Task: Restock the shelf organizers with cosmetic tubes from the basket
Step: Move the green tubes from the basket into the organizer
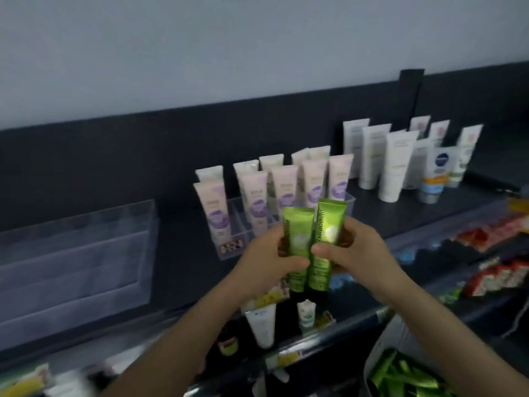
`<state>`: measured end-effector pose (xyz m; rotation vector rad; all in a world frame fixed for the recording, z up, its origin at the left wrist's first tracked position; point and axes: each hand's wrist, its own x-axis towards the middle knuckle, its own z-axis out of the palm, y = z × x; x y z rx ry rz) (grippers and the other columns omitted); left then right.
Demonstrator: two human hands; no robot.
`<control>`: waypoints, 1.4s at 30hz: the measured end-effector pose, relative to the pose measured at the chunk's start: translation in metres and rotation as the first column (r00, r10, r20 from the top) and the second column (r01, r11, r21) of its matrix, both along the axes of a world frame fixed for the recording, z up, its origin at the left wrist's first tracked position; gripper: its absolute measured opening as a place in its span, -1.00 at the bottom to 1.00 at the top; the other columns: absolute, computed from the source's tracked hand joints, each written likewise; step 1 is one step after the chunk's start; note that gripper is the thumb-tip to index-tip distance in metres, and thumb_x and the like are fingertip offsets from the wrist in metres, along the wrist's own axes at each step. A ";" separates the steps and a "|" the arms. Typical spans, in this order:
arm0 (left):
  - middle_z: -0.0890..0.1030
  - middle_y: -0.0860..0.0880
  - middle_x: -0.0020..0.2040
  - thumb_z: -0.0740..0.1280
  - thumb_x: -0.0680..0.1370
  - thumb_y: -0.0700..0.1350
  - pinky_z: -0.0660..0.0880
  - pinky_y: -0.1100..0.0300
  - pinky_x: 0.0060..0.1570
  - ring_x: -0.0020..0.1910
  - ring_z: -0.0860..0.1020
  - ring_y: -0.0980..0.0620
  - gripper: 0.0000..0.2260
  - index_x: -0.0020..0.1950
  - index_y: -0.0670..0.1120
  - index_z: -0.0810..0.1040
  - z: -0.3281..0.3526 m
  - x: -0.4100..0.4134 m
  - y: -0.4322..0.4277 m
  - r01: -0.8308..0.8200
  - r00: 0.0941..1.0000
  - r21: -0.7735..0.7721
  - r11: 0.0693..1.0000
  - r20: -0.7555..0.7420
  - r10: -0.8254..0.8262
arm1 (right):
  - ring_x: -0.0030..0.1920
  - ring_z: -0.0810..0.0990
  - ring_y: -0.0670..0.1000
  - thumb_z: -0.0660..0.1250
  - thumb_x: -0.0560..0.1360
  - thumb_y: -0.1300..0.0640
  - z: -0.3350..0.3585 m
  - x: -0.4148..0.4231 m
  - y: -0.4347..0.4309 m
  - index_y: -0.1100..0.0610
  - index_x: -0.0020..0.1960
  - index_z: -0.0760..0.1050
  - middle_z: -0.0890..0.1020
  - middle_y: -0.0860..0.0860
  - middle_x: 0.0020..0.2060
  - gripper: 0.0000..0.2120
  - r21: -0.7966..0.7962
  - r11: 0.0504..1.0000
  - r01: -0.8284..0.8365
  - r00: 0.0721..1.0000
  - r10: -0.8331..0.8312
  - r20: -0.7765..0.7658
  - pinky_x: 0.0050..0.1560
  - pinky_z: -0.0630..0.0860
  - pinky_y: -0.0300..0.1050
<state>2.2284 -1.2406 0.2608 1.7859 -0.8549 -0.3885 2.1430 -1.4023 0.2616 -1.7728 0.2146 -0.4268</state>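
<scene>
Here, left hand (267, 260) and right hand (356, 252) each grip one of two green tubes (298, 227).

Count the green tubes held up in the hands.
2. The left green tube is in the left hand, the right green tube in the right hand, side by side. More green tubes in the basket are too blurred to count.

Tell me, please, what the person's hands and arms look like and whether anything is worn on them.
The left hand and right hand are bare: no gloves, and no rings show, though the picture is blurred. The left forearm and right forearm are uncovered to the frame's edge, with no sleeves, watch or bracelet in sight.
</scene>
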 end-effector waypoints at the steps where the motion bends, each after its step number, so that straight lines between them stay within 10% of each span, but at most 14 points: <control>1: 0.65 0.01 0.06 0.45 0.38 -0.21 0.54 -0.08 0.11 0.07 0.61 0.00 -0.64 0.13 0.05 0.54 0.006 0.003 0.019 -0.035 0.999 -0.024 0.999 -0.003 0.035 | -0.09 0.68 0.03 0.49 0.38 0.20 0.007 0.005 0.016 0.07 0.01 0.58 0.70 0.02 -0.14 -0.78 -0.021 0.999 -0.028 0.999 0.029 0.036 -0.09 0.64 0.06; 14: 0.64 0.08 -0.28 0.52 0.32 -0.28 0.57 0.00 -0.03 -0.21 0.61 0.07 -0.77 -0.22 0.01 0.56 0.080 0.070 0.243 -0.564 0.802 -0.058 0.824 0.199 0.563 | -0.14 0.64 -0.03 0.43 0.44 0.12 0.052 0.115 0.208 0.05 -0.13 0.53 0.65 -0.03 -0.23 -0.93 -0.202 0.947 -0.249 0.942 0.285 0.175 -0.09 0.61 0.00; 19: 0.62 0.04 -0.25 0.51 0.34 -0.28 0.51 0.15 -0.15 -0.23 0.58 0.08 -0.78 -0.21 -0.03 0.54 0.084 0.135 0.279 -0.709 0.664 -0.082 0.701 0.259 0.702 | -0.19 0.55 -0.19 0.41 0.45 0.20 0.063 0.172 0.250 0.07 -0.10 0.51 0.61 -0.08 -0.22 -0.90 -0.192 0.964 -0.185 0.948 0.226 0.222 -0.20 0.42 -0.35; 27: 0.59 0.09 -0.23 0.50 0.37 -0.25 0.38 0.37 -0.33 -0.24 0.54 0.18 -0.81 -0.14 -0.04 0.55 0.068 0.213 0.292 -0.731 0.647 -0.074 0.678 0.241 0.724 | -0.09 0.60 -0.06 0.41 0.46 0.20 0.059 0.266 0.273 0.13 -0.02 0.54 0.64 -0.01 -0.15 -0.89 -0.095 0.992 -0.078 0.968 0.098 0.229 -0.02 0.54 -0.13; 42: 0.57 -0.05 -0.08 0.50 0.40 -0.21 0.39 0.25 -0.23 -0.10 0.52 0.01 -0.76 -0.03 -0.14 0.49 0.022 0.254 0.306 -0.758 0.642 0.094 0.646 0.285 0.712 | -0.04 0.58 0.06 0.41 0.45 0.23 0.022 0.314 0.281 0.24 0.01 0.52 0.61 0.11 -0.09 -0.83 -0.394 0.914 -0.093 0.995 0.093 -0.019 -0.01 0.55 -0.03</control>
